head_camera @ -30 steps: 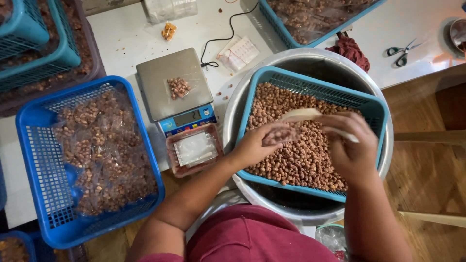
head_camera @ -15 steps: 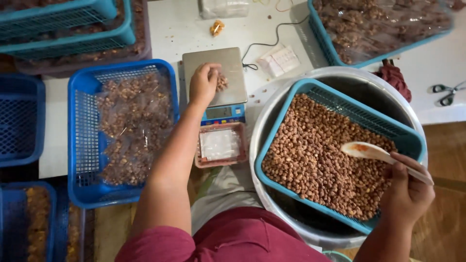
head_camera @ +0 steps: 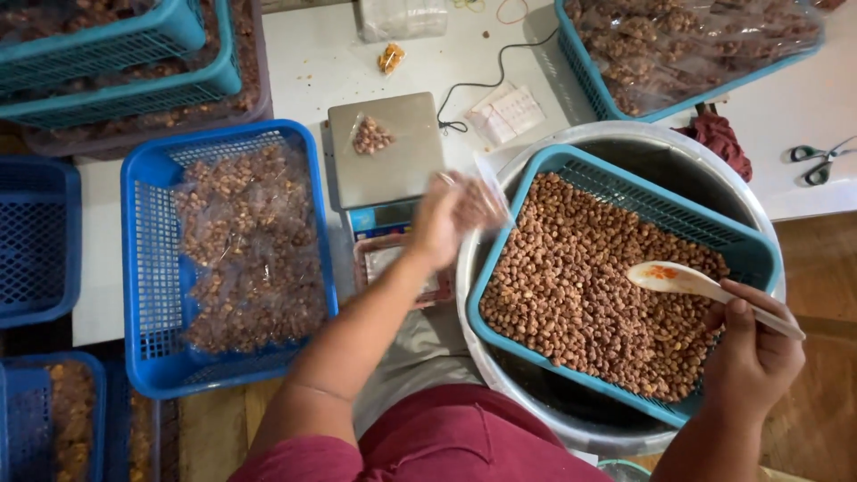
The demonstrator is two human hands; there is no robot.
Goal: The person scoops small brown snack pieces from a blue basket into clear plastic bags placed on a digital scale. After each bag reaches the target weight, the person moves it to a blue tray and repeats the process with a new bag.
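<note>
Left hand fingers pinch a small clear nut-filled plastic bag; right hand fingers grip a pale plastic spoon; loosely pinched, the bag might spill.

The worktop is crowded. Bare white table shows only in a strip at upper centre and a patch at the right edge, where scissors lie. A grey scale sits at centre with a small bag of nuts on its plate. Just left of it, a blue basket of filled bags blocks the way. To the right, a teal basket of loose nuts rests in a metal basin, filling the lower right. The left hand hangs over the narrow gap between scale and basin. Stacked baskets close the upper left; another basket closes the upper right.
</note>
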